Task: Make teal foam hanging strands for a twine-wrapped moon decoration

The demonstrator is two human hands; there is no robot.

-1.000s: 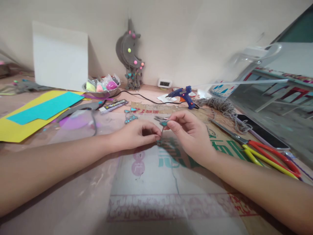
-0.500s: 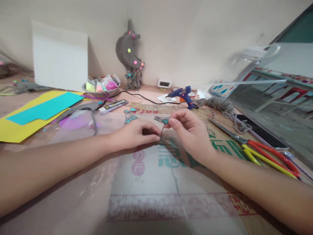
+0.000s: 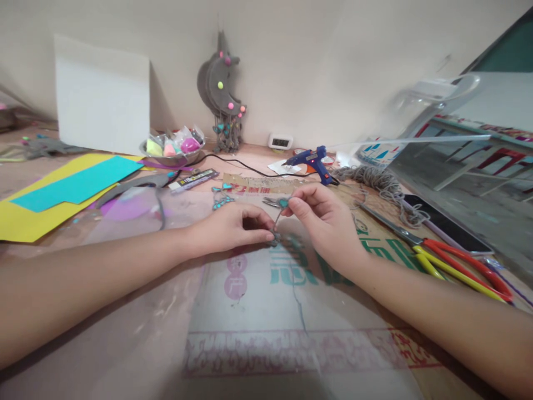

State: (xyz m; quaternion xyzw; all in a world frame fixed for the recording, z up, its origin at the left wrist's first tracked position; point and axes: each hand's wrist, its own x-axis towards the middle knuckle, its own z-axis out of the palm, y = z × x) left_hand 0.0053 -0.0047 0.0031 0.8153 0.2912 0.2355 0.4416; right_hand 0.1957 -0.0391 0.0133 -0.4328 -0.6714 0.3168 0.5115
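My left hand [image 3: 235,228] is closed in a pinch on a grey string [image 3: 278,219], and a small greyish bit shows under its thumb tip. That string runs up to my right hand [image 3: 322,225], whose thumb and forefinger are closed on a small teal piece [image 3: 283,203]. Thin metal tips [image 3: 270,203] poke out to the left of the teal piece; whether they are held or lie behind it, I cannot tell. Several loose teal pieces [image 3: 224,201] lie on the board just beyond my left hand.
A blue glue gun [image 3: 310,161] with a lit light rests behind my hands. Grey yarn [image 3: 378,186], red-and-yellow-handled scissors [image 3: 453,261] and a phone [image 3: 445,222] lie to the right. Left are coloured sheets [image 3: 79,183] and a bowl [image 3: 170,160]. A grey moon ornament [image 3: 214,83] hangs behind.
The small greyish bit under my left thumb shows more clearly. My right hand and the teal piece have shifted only slightly.
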